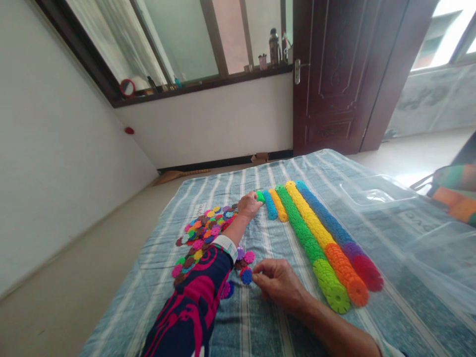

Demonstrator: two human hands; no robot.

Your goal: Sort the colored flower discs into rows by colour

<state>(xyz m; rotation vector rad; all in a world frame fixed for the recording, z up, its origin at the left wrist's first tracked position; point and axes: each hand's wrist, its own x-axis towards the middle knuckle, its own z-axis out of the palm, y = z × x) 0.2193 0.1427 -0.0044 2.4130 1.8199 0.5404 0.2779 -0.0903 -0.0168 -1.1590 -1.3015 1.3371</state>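
- Our left hand (250, 204) has its fingers closed around a green piece (260, 197) at the far end of the cloth (148, 297), just beside the short blue row (270, 206); a careless swing of the wrist could knock that row askew.
- Our right hand (279, 285) lies nearer us, fingers curled beside a blue disc (246, 276); we cannot tell whether they pinch anything.
- The loose discs (201, 230) lie heaped left of the rows, partly under our left forearm, so a dragging sleeve (193, 297) could scatter them.
- The long green row (297, 215) runs close to our right forearm; if we pull back low, we could roll it or break it apart.
- The cloth is soft and slightly wrinkled, so a tug on it might shift every row.
- If we grab discs without looking, mixed colours in the heap could cause a wrong pick.
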